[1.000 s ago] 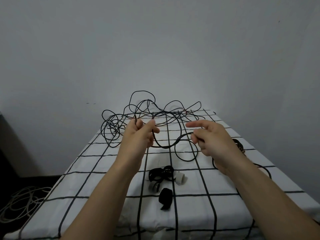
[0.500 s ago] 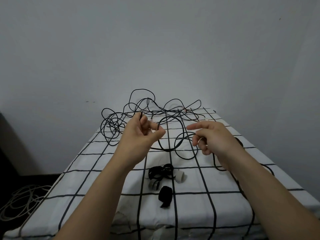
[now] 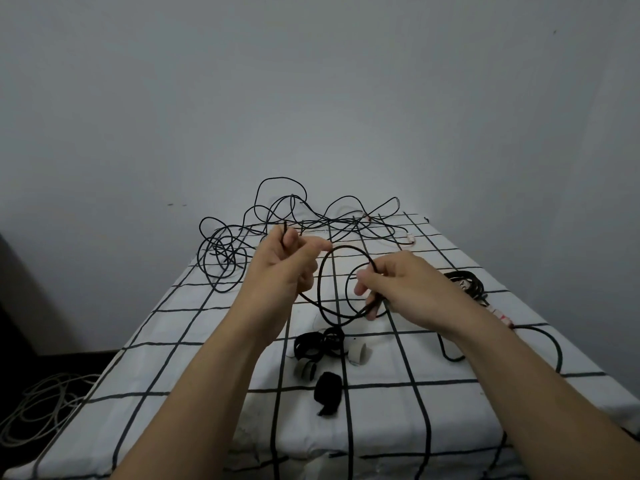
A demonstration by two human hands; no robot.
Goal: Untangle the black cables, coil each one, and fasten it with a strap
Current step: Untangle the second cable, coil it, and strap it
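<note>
A tangle of thin black cables sprawls over the far half of the table. My left hand is raised above the table and pinches a black cable end between thumb and fingers. My right hand grips the same cable's loops, which hang between the two hands. Below the hands lie black and white straps and one folded black strap. A coiled black cable lies at the right, behind my right wrist.
The table wears a white cloth with a black grid and stands against a plain grey wall. A loose black cable trails along the right edge. A pale cable pile lies on the dark floor at the left.
My right hand has moved left and down and closed round the cable loops. The loop between my hands has grown rounder. My left hand stays raised, still pinching the cable end.
</note>
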